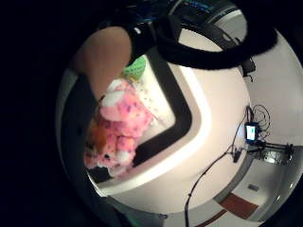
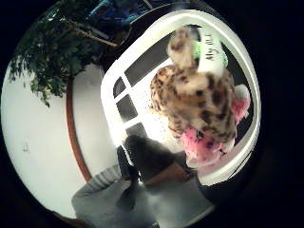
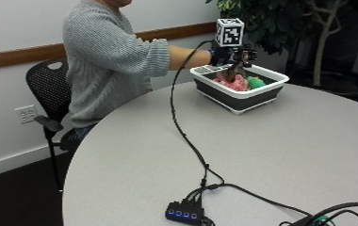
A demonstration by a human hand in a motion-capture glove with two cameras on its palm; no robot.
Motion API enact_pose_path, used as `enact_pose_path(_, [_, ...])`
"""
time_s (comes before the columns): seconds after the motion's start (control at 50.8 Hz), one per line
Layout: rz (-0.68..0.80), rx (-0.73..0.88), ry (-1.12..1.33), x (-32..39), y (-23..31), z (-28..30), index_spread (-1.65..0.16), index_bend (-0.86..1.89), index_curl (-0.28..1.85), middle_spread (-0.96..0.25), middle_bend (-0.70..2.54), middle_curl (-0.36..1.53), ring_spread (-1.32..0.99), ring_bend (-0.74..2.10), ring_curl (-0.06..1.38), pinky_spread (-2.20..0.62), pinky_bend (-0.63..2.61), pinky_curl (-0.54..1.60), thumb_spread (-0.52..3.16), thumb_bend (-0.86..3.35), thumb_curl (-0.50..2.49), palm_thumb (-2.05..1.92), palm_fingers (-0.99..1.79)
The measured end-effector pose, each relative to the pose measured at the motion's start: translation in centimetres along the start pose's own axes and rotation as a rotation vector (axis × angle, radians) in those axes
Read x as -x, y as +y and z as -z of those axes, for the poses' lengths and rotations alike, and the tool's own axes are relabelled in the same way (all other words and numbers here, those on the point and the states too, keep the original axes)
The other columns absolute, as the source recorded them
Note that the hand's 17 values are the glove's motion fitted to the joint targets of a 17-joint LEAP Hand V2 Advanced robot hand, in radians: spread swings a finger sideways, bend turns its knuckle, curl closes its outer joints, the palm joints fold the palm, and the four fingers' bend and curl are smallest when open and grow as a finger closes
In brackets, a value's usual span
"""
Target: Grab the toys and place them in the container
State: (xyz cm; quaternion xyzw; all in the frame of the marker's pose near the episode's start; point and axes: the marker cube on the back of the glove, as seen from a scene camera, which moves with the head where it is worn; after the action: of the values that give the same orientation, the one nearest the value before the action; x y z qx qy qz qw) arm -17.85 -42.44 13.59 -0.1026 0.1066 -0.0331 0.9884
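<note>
Nearest the outside camera, a black hub (image 3: 183, 212) with blue lights is seen on the round grey table (image 3: 279, 155). Farther back, a white-rimmed dark container (image 3: 240, 89) is set, with a pink toy (image 3: 237, 84) and a green toy (image 3: 256, 83) inside. Above these, a spotted leopard toy (image 2: 197, 99) is grasped by the gloved right hand (image 3: 229, 55). Behind, a leafy plant (image 3: 292, 19) is visible.

- I see a white-rimmed container (image 3: 240, 96) with dark grey walls on the pale grey table (image 3: 241, 155).
- A tan toy with dark brown leopard spots (image 2: 197, 97) lies in it.
- Beside that, a pink toy with darker pink spots and white patches (image 1: 120, 125).
- A green toy (image 3: 256, 82) shows near the container's far corner.
- My right hand (image 3: 226, 55) wears black.
- The person's sweater (image 3: 107, 59) is grey.
</note>
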Motion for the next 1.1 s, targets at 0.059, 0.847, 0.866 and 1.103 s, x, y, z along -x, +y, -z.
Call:
enact_pose_path(0.059, [0.142,-0.006,-0.121,0.9,0.9,0.6,-0.28,0.11,0.22,-0.13,0.1,0.49,-0.11,0.27,0.32,-0.03,1.16,0.4,1.02,-0.09,0.41,-0.11,-0.3])
enact_pose_path(0.847, [-0.231,-0.112,-0.223,-21.2,33.5,-2.1,-0.31,0.18,0.31,-0.11,0.15,0.3,-0.07,0.18,0.29,0.06,0.89,0.31,1.11,-0.09,0.17,-0.13,-0.08])
enact_pose_path(0.866, [-0.225,-0.109,-0.223,-20.8,34.5,-2.5,-0.31,0.18,0.31,-0.11,0.15,0.3,-0.08,0.18,0.29,0.06,0.89,0.31,1.12,-0.09,0.16,-0.13,-0.08])
enact_pose_path(1.103, [-0.22,-0.121,-0.264,-15.6,46.0,-7.9,-0.32,0.2,0.34,-0.12,0.18,0.3,-0.08,0.18,0.29,0.06,0.85,0.3,1.14,-0.08,0.14,-0.12,-0.03])
